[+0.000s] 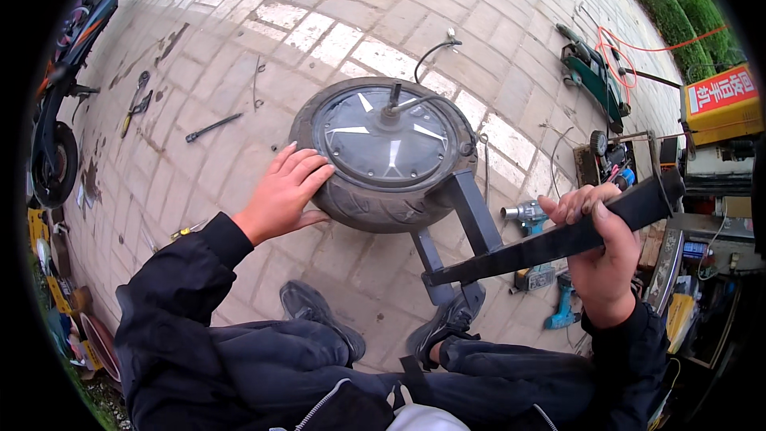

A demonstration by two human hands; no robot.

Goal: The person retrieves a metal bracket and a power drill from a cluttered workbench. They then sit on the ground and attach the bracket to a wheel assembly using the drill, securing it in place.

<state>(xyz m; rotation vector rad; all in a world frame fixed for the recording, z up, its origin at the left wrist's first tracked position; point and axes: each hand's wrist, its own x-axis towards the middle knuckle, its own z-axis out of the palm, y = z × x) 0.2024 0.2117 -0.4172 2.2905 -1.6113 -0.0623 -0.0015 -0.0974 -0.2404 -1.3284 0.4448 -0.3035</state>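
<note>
A hub-motor wheel (387, 144) lies on its side on the paving, with a black tire (351, 201) around a dark round cover with white marks. My left hand (291, 187) rests on the tire's near left side, fingers stretched along it and thumb lower down. Wrapped around the long arm of a black metal lever tool (523, 257) is my right hand (602, 239). One end of the tool's forked bracket (477, 211) meets the tire's near right edge; the exact contact is hard to make out. From the hub axle (394, 96) a cable curves over the cover.
A teal impact wrench (531, 219) and a second teal power tool (563, 303) lie to the right. Farther off stands a green floor jack (594, 80). Pliers (137, 112) and a dark rod (214, 127) lie on the left, near a parked scooter (60, 112).
</note>
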